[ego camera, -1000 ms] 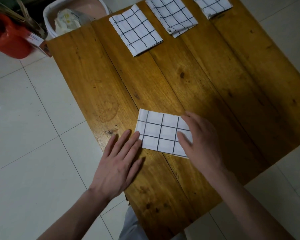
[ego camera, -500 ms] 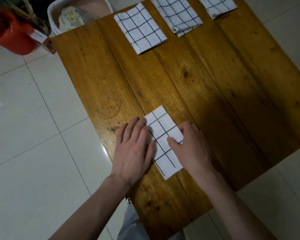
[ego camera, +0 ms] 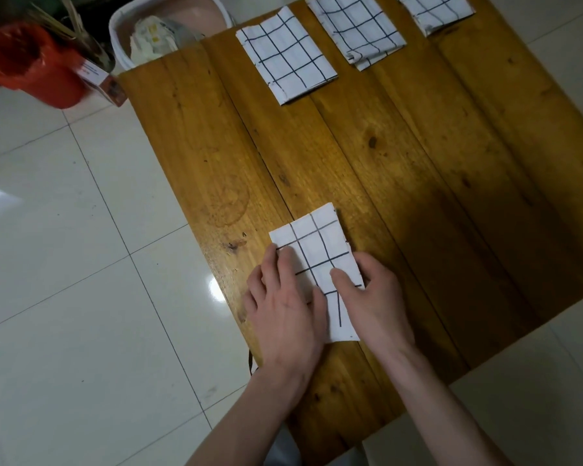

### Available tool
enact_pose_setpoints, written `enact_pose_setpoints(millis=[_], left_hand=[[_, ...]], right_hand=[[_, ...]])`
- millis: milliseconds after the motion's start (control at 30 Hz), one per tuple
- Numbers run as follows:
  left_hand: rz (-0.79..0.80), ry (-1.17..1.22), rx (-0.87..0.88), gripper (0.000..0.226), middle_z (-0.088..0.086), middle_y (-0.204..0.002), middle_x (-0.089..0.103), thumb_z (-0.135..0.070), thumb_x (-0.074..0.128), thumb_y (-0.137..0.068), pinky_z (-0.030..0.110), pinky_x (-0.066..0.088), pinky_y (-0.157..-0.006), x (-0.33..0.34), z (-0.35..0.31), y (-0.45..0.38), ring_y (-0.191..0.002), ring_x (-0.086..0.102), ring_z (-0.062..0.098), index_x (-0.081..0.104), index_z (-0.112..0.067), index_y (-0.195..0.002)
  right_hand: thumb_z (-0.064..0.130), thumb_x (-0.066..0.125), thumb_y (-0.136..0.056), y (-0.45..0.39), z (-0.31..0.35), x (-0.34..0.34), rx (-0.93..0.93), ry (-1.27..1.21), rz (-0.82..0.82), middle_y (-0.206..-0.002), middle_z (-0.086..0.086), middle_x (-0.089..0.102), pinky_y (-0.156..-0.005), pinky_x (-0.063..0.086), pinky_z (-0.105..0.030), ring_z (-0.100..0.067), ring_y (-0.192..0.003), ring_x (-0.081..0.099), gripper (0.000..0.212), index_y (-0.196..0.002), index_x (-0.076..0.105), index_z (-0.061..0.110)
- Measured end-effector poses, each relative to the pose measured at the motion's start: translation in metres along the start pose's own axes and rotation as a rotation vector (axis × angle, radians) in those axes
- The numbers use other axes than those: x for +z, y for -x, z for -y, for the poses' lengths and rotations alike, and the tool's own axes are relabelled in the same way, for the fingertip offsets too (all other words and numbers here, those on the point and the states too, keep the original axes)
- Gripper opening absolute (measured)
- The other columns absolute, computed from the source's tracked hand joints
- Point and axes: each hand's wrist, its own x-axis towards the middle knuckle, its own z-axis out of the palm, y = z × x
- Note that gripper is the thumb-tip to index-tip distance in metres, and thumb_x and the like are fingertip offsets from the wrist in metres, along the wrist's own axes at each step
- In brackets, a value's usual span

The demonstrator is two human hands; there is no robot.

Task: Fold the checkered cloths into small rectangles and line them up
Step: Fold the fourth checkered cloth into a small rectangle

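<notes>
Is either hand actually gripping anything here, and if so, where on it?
Nothing is lifted. Both hands press the folded checkered cloth flat on the table: left hand on its left side, right hand on its right edge.

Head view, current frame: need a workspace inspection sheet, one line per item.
Surface: brown wooden plank table, bare in the middle.
Job's things: white checkered cloth folded to a small rectangle at the near edge; three folded checkered cloths in a row at the far edge, left, middle, right cut off by the frame.
Clutter: nothing seen on the table.
Grippers: left hand and right hand both flat on the near cloth.
Cables: nothing seen.
Surroundings: white tiled floor; orange-red bucket and white plastic tub past the far left corner.
</notes>
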Motion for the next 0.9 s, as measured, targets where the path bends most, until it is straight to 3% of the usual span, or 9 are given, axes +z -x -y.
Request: enact_pose_setpoints(millis=[133,233,333,400,500,600,700,767,900], left_hand=[[-0.021,0.170,-0.061,0.067,-0.005,-0.158,0.040,-0.042,0.051,-0.091,0.047,0.034,-0.112,-0.010,-0.008,0.000,-0.139,0.036,0.024,0.034,-0.027,-0.154],[0.038,0.438,-0.205,0.067,-0.013,-0.143,0.056,-0.049,0.051,-0.093,0.048,0.038,-0.116,-0.021,-0.012,-0.004,-0.131,0.051,0.014,0.034,-0.031,-0.155],[0.126,0.798,-0.408,0.058,-0.020,-0.118,0.070,-0.044,0.059,-0.102,0.043,0.055,-0.103,-0.036,-0.017,-0.007,-0.108,0.067,0.002,0.036,-0.036,-0.154],[0.129,0.930,-0.478,0.046,-0.014,-0.104,0.077,-0.036,0.062,-0.103,0.031,0.060,-0.089,-0.047,-0.021,-0.008,-0.096,0.072,0.003,0.051,-0.028,-0.147],[0.065,0.995,-0.443,0.019,-0.012,-0.097,0.078,-0.024,0.065,-0.102,0.017,0.056,-0.070,-0.068,-0.035,-0.004,-0.090,0.073,0.004,0.071,-0.021,-0.120],[0.011,0.980,-0.366,0.010,-0.007,-0.092,0.076,-0.016,0.065,-0.101,0.018,0.055,-0.072,-0.098,-0.054,0.004,-0.084,0.071,0.003,0.074,-0.020,-0.106],[-0.010,0.971,-0.290,0.011,-0.006,-0.091,0.075,-0.016,0.065,-0.101,0.016,0.055,-0.071,-0.140,-0.078,0.018,-0.085,0.072,0.005,0.074,-0.019,-0.105],[-0.011,0.970,-0.263,0.012,-0.006,-0.093,0.076,-0.017,0.065,-0.101,0.019,0.056,-0.072,-0.172,-0.095,0.030,-0.087,0.073,0.010,0.075,-0.020,-0.106],[-0.032,0.955,-0.229,0.011,-0.001,-0.095,0.075,-0.021,0.067,-0.101,0.037,0.061,-0.081,-0.240,-0.124,0.055,-0.093,0.074,0.020,0.077,-0.022,-0.106]], right_hand=[[0.021,0.064,-0.102,0.006,0.009,-0.008,-0.047,-0.064,0.009,-0.107,0.017,0.077,-0.079,0.064,-0.034,-0.001,-0.096,0.073,0.017,-0.114,0.071,0.032],[0.023,0.064,-0.102,0.009,0.020,-0.016,-0.080,-0.088,0.029,-0.108,0.016,0.078,-0.081,0.064,-0.039,-0.003,-0.097,0.074,0.017,-0.116,0.071,0.030],[0.027,0.065,-0.103,0.014,0.032,-0.027,-0.105,-0.073,0.078,-0.107,0.015,0.078,-0.078,0.066,-0.046,-0.006,-0.094,0.076,0.015,-0.116,0.070,0.033],[0.027,0.065,-0.103,0.017,0.041,-0.036,-0.116,-0.063,0.100,-0.105,0.016,0.078,-0.076,0.066,-0.046,-0.007,-0.093,0.076,0.013,-0.112,0.069,0.036],[0.024,0.065,-0.103,0.027,0.060,-0.054,-0.115,-0.075,0.124,-0.105,0.018,0.078,-0.076,0.066,-0.042,-0.006,-0.094,0.076,0.016,-0.112,0.069,0.038],[0.029,0.064,-0.104,0.042,0.083,-0.074,-0.112,-0.094,0.134,-0.103,0.013,0.079,-0.074,0.066,-0.038,-0.007,-0.091,0.077,0.012,-0.115,0.069,0.029],[0.030,0.061,-0.105,0.065,0.113,-0.093,-0.140,-0.115,0.120,-0.094,0.006,0.080,-0.064,0.061,-0.034,-0.012,-0.082,0.077,0.011,-0.103,0.068,0.022],[0.026,0.062,-0.105,0.083,0.139,-0.106,-0.155,-0.145,0.132,-0.095,0.006,0.080,-0.066,0.060,-0.031,-0.012,-0.084,0.078,0.008,-0.104,0.068,0.021],[0.022,0.064,-0.104,0.121,0.194,-0.131,-0.206,-0.165,0.145,-0.098,0.005,0.080,-0.071,0.066,-0.041,-0.013,-0.085,0.078,0.005,-0.108,0.066,0.020]])
